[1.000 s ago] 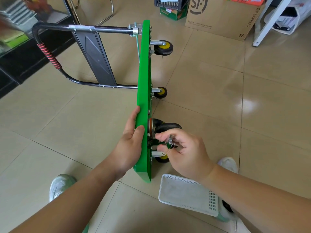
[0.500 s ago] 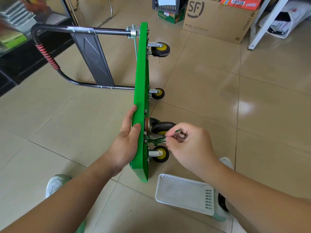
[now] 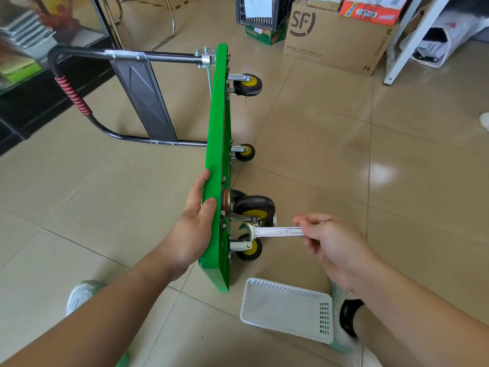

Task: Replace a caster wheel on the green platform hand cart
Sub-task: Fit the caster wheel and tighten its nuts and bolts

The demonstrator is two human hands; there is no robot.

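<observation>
My right hand (image 3: pixel 336 242), fingers curled, pinches the tail end of a steel wrench (image 3: pixel 275 231). The wrench's open end lies close against the underside of the green cart (image 3: pixel 215 144), between a large black caster (image 3: pixel 254 206) and a smaller near wheel (image 3: pixel 250 250) with a yellow hub; whether it sits on a nut I cannot tell. My left hand (image 3: pixel 193 221) grips the cart's upper edge, thumb laid across the rim and fingers pressed together flat on the top face. The cart stands on its long edge on the tiled floor (image 3: pixel 344 160), deck upright, its wheels pointing right. A middle wheel (image 3: pixel 246 152) and a far wheel (image 3: pixel 247 84), both yellow-hubbed, jut from the same underside farther along the cart. At the cart's far end a black tube handle (image 3: pixel 71 94) with a red-wound grip reaches out to the left of the deck. A white perforated basket (image 3: pixel 285 308) lies just right of the cart's near corner. A cardboard box (image 3: pixel 336 41) printed SF stands well beyond the cart's far end.
</observation>
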